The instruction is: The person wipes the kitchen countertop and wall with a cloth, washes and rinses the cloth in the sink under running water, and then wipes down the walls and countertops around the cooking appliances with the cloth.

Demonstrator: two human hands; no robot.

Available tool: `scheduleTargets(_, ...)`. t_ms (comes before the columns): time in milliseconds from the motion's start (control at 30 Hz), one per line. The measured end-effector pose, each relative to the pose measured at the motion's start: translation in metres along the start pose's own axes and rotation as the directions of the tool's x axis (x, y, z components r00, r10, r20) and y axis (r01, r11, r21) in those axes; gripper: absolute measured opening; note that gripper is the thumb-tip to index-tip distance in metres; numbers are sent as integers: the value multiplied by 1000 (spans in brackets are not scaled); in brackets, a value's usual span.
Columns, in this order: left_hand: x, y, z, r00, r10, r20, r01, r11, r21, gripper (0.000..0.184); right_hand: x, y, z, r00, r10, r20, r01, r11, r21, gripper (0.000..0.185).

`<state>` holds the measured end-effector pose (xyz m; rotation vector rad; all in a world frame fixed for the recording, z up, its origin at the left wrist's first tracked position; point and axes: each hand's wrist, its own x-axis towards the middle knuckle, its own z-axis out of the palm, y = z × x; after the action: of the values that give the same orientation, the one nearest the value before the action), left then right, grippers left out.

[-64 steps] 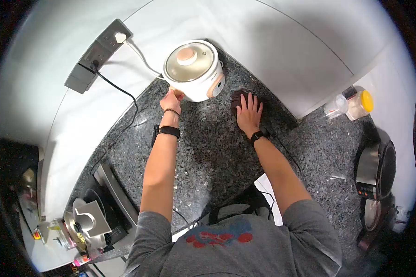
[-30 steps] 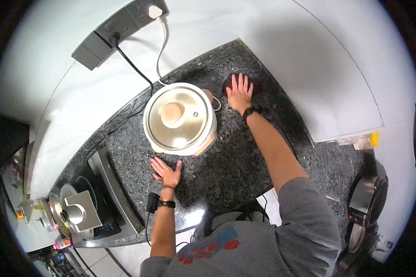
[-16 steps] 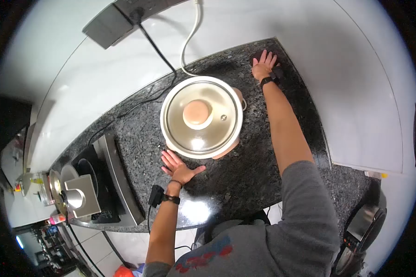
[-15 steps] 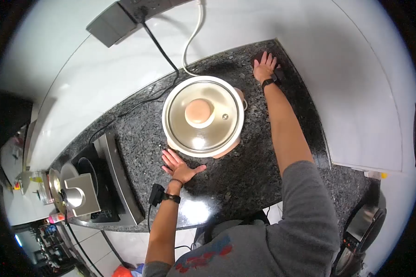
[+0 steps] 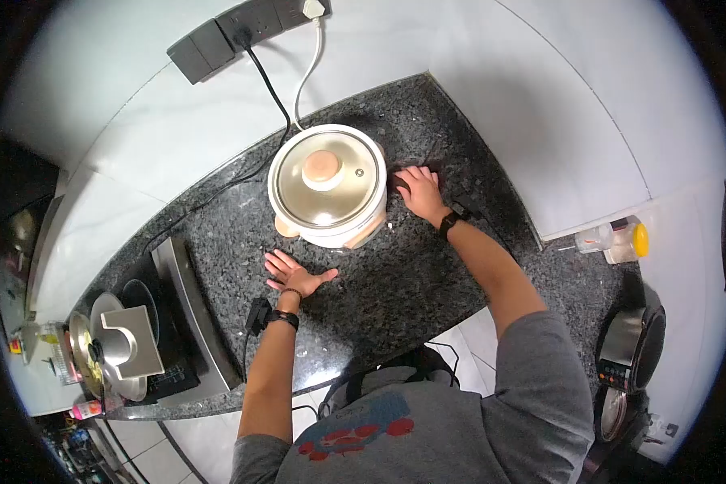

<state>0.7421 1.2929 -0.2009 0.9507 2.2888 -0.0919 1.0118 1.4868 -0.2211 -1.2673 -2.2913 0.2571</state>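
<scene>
A cream electric cooking pot [image 5: 373, 219] with a glass lid [image 5: 355, 198] and a peach knob [image 5: 322, 166] stands on the dark speckled countertop [image 5: 427, 282]. My left hand [image 5: 297, 277] lies flat on the counter in front of the pot, fingers spread and holding nothing. To the right of the pot, my right hand [image 5: 420, 194] presses down on a dark cloth [image 5: 397, 184]. Most of the cloth is hidden under the palm and fingers.
A stove [image 5: 187, 323] bearing pans and lids is at the left. Black and white cords run from a wall socket strip [image 5: 258, 28] behind the pot. A yellow-lidded jar [image 5: 625, 242] and a black-and-silver appliance [image 5: 631, 347] are at the right.
My right hand has come from the far back corner toward the pot's right side, dragging the cloth along. My left hand stays spread on the counter. The camera view has shifted.
</scene>
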Motion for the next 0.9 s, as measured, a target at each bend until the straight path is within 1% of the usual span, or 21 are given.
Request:
scheduleTargets(67, 2, -3, 2, 1000, -4, 1, 4, 1000, 11, 153, 7, 5, -12, 985, 26, 168, -36, 998, 54, 30)
scheduleTargets(100, 3, -1, 3, 1000, -12, 6, 12, 1000, 23, 154, 21, 13, -10, 986, 19, 163, -28, 998, 53, 30)
scheduleTargets(133, 2, -1, 3, 1000, -10, -2, 10, 1000, 14, 154, 41, 28, -3, 992, 126, -5, -124, 983, 134, 29)
scheduleTargets(167, 1, -2, 3, 1000, -15, -2, 15, 1000, 14, 154, 61, 41, 3, 956, 244, -160, -204, 951, 231, 29)
scheduleTargets(233, 2, 0, 3, 1000, -7, -5, 7, 1000, 8, 155, 112, 55, -16, 881, 294, -370, -209, 945, 253, 34)
scheduleTargets(300, 6, -5, 9, 999, 27, -36, -27, 1000, -7, 155, 160, 64, -29, 821, 275, -500, -177, 956, 236, 38)
scheduleTargets(333, 7, -6, 9, 999, 36, -38, -37, 999, -23, 155, 180, 67, -30, 824, 276, -495, -172, 954, 245, 38)
scheduleTargets(400, 12, -11, 15, 997, 57, -60, -60, 997, -44, 156, 216, 71, -27, 773, 313, -551, -209, 947, 245, 41)
scheduleTargets(433, 9, -8, 10, 998, 57, -32, -59, 997, -56, 156, 231, 70, -20, 773, 304, -557, -195, 949, 246, 41)
scheduleTargets(467, 7, -6, 6, 999, 50, -18, -51, 998, -42, 156, 240, 63, -6, 654, 444, -612, -241, 890, 387, 41)
scheduleTargets(500, 6, -4, 5, 999, 38, -5, -38, 999, -25, 155, 247, 56, 11, 520, 580, -628, -263, 807, 528, 40)
scheduleTargets(533, 6, -3, 5, 999, 33, 1, -33, 999, -19, 155, 251, 46, 26, 436, 618, -654, -289, 784, 549, 38)
scheduleTargets(567, 7, -4, 4, 1000, 16, -3, -16, 1000, -17, 155, 249, 36, 41, 437, 662, -609, -357, 749, 557, 36)
scheduleTargets(633, 6, -3, 6, 998, 59, -22, -59, 998, 7, 150, 234, 10, 56, 523, 574, -630, -281, 814, 508, 34)
scheduleTargets(667, 7, -2, 4, 998, 54, 12, -54, 999, -8, 156, 227, -1, 61, 593, 504, -629, -170, 841, 514, 32)
scheduleTargets(733, 9, -4, 8, 999, 53, 6, -53, 999, 10, 156, 216, -18, 70, 695, 347, -629, 54, 848, 527, 26)
scheduleTargets(767, 10, -5, 9, 998, 63, -12, -63, 998, 30, 156, 213, -25, 72, 746, 295, -598, 107, 832, 544, 23)
scheduleTargets(833, 10, -6, 9, 998, 54, -7, -54, 998, 26, 156, 213, -23, 74, 830, 51, -555, 251, 855, 454, 24)
scheduleTargets(900, 16, -12, 15, 994, 107, -34, -106, 994, 23, 155, 215, -16, 72, 866, -197, -459, 386, 847, 365, 31)
